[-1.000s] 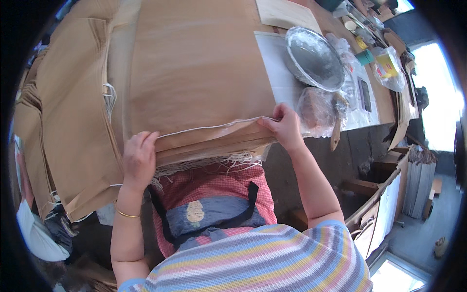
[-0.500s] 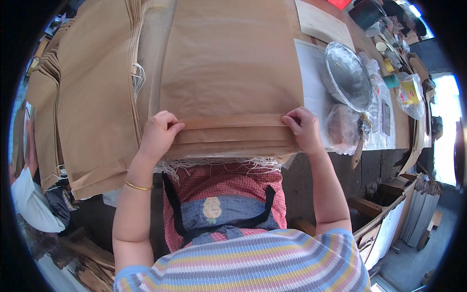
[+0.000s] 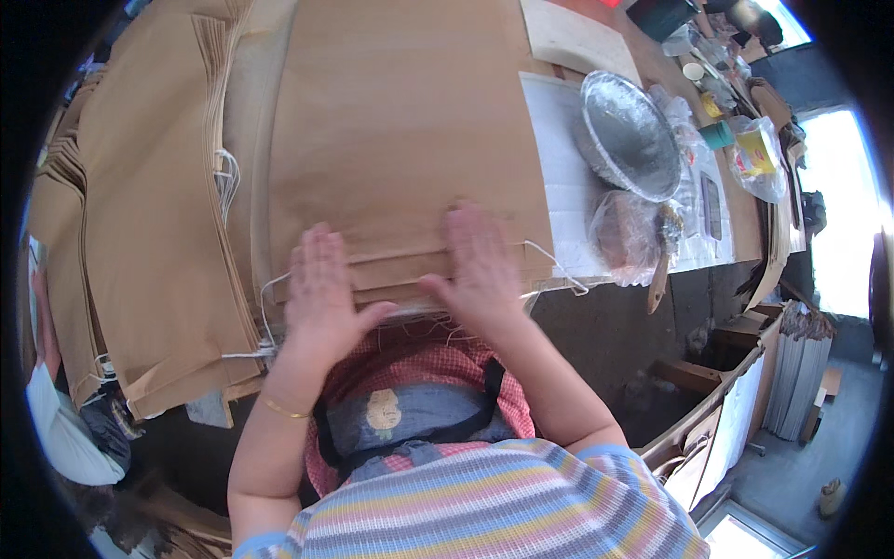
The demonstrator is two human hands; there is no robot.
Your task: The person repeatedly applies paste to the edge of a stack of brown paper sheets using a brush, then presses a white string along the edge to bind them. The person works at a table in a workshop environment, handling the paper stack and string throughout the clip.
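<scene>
A large brown paper sheet (image 3: 400, 121) lies in front of me on a pile of the same paper. Its near edge is turned over in a narrow fold (image 3: 399, 252). White string (image 3: 557, 265) sticks out at the fold's right end, and another length curls out at the left end. My left hand (image 3: 321, 293) lies flat across the fold on the left, fingers stretched out. On the right half my right hand (image 3: 480, 265) is also flat with spread fingers, slightly blurred. Neither hand grips anything. The pile's layered edges and loose threads hang toward my lap.
Stacks of brown paper (image 3: 154, 196) with white strings stand at the left. To the right are a metal basin (image 3: 629, 135) with whitish residue, a brush (image 3: 660, 265) and a plastic bag (image 3: 624, 228) on white sheeting. Another person's arm (image 3: 44, 312) shows at the far left.
Both hands were pinching the fold at its two ends. They have let go, moved inward and flattened onto the paper. String now shows at both ends of the fold.
</scene>
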